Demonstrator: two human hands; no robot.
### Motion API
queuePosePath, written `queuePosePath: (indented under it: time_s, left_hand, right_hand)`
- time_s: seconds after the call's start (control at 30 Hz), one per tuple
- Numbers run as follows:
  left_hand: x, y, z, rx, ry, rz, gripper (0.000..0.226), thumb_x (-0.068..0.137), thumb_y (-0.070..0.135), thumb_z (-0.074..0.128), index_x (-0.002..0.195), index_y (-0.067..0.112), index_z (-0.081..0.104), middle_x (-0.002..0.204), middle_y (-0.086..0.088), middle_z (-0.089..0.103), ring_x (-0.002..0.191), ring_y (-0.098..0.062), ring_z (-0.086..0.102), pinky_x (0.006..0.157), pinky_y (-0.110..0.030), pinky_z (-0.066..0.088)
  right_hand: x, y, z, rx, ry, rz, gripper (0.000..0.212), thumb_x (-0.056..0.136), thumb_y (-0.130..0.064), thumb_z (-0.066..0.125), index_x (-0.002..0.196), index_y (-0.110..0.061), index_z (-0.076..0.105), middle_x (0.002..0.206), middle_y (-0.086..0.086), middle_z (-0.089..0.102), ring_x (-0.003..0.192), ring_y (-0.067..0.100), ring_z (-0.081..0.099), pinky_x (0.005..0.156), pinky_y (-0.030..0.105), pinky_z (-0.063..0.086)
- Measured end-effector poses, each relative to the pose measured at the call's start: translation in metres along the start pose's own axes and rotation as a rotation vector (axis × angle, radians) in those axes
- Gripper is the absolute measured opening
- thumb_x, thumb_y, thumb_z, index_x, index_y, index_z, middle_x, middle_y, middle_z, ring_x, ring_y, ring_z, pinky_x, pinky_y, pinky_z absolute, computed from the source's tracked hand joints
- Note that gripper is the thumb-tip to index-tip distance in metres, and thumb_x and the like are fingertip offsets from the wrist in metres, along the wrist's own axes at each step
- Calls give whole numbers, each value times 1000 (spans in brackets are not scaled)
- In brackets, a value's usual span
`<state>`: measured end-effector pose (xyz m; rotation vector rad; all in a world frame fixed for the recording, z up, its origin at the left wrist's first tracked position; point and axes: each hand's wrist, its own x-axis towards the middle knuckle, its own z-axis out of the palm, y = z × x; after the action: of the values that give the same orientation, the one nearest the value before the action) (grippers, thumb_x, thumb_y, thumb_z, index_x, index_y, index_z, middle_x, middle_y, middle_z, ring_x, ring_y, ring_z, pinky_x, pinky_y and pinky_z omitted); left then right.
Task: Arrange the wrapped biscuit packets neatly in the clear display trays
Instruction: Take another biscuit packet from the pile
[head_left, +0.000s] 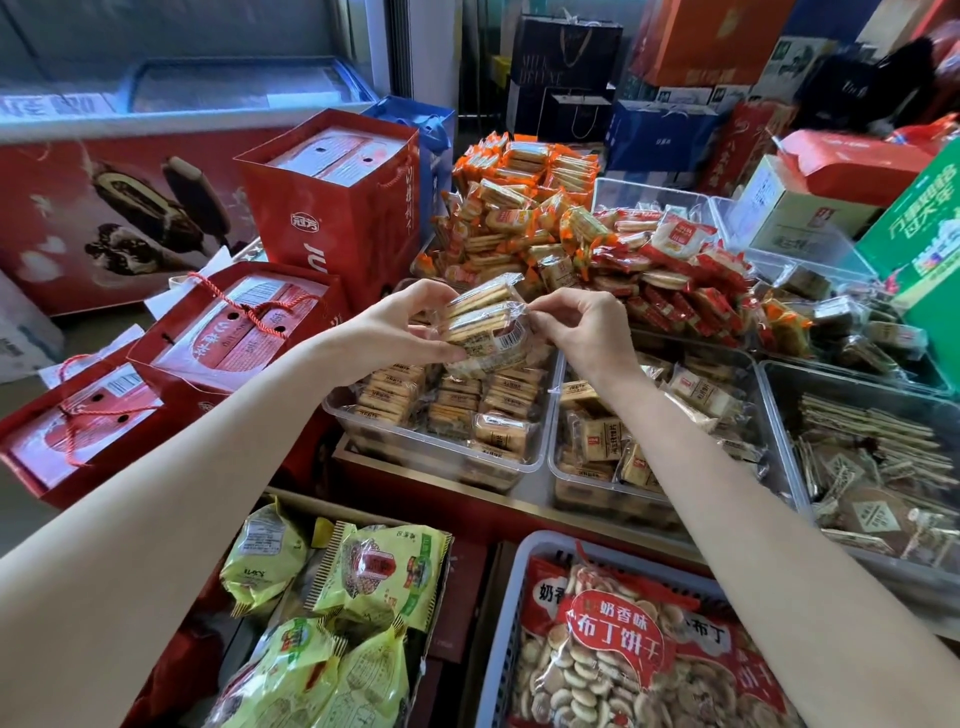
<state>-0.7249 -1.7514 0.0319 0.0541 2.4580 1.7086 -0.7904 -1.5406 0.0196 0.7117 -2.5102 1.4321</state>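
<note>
While the fingers (415, 340) of the left hand (400, 327) curl round a stack of wrapped biscuit packets (485, 325), the right hand (582, 327) pinches the crimped end of the wrapper, probably squaring the stack before it goes down. The stack is held above the left clear tray (431, 447), where matching packets already stand in tidy rows; the neighbouring tray (558, 467) looks jumbled. How many packets the hand holds is hard to tell through the glare. Both trays' bases are hidden by their contents.
</note>
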Motion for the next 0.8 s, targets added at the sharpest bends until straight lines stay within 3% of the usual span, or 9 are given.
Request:
queuePosePath:
  time_s: [0.13, 0.27, 0.4, 0.53, 0.6, 0.73, 0.8]
  left_hand:
    - [4, 3, 5, 11, 31, -6, 54, 78, 5, 73, 123, 19, 48, 125, -1, 54, 88, -11, 60, 86, -32, 50]
    - [5, 0, 5, -46, 3, -29, 56, 75, 12, 77, 124, 18, 49, 124, -5, 57, 93, -13, 62, 88, -31, 51]
    - [3, -7, -1, -210, -39, -60, 55, 72, 6, 77, 120, 18, 52, 123, -6, 56, 99, -14, 64, 87, -24, 54]
    - [0, -8, -6, -282, -87, -67, 60, 65, 14, 82, 117, 19, 54, 118, 1, 60, 98, -12, 66, 81, -21, 54]
    - [-1, -10, -7, -260, -116, -79, 65, 61, 15, 84, 118, 20, 55, 116, 3, 60, 99, -12, 66, 81, -22, 54]
    - [-2, -14, -3, -246, -83, -92, 55, 67, 9, 72, 118, 19, 53, 116, 1, 59, 96, -10, 65, 85, -23, 54]
    - [-2, -15, -5, -275, -60, -101, 64, 62, 15, 83, 119, 19, 53, 116, -1, 60, 98, -12, 65, 84, -25, 55]
  right_hand:
    - [0, 2, 9, -154, 104, -56, 9, 87, -5, 63, 90, 0, 71, 85, 10, 70, 72, 14, 61, 67, 17, 47]
    - [2, 2, 3, -199, 77, -99, 11, 89, -3, 60, 93, 1, 70, 86, 10, 70, 74, 13, 60, 68, 14, 45]
    - [1, 2, -6, -24, -41, -65, 15, 84, 0, 66, 97, -5, 72, 93, 5, 71, 82, 11, 66, 78, 16, 53]
    - [1, 0, -14, 201, -74, 67, 16, 82, 2, 68, 87, -12, 73, 82, 4, 72, 71, 12, 68, 69, 18, 55]
    - [3, -1, -18, 98, -120, 44, 14, 82, 1, 69, 86, -12, 73, 80, 4, 71, 74, 19, 69, 70, 19, 56]
    - [5, -4, -18, -181, -204, -45, 9, 83, -6, 69, 91, -9, 73, 86, -1, 68, 81, 17, 66, 79, 24, 53]
    - [5, -2, -19, -179, -152, -18, 8, 84, -7, 69, 92, -8, 69, 87, 2, 68, 78, 16, 64, 75, 19, 52]
